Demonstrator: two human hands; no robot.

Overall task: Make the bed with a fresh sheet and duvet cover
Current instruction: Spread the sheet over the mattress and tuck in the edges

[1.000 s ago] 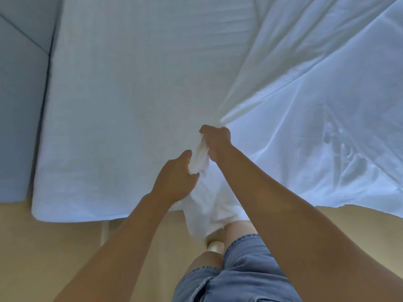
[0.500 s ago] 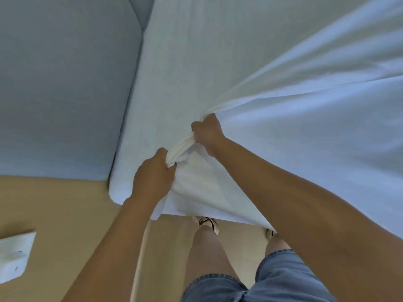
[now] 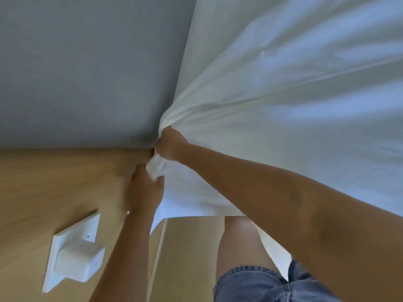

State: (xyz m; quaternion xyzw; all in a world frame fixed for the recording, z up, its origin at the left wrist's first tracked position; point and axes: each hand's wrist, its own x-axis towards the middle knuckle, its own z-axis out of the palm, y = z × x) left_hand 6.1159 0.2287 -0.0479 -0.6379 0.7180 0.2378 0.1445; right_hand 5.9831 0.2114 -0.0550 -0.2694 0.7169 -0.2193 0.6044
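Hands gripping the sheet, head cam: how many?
2. The left hand pinches the bunched corner of the white sheet from below; the right hand grips it just above, where the folds converge. No other hand in view.

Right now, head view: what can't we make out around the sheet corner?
- Mattress corner: head view, covered by the sheet.
- Right hand fingertips: buried in bunched sheet.
- Left hand fingertips: curled into the fabric.
- Rest of bed: cut off by top, right edges.
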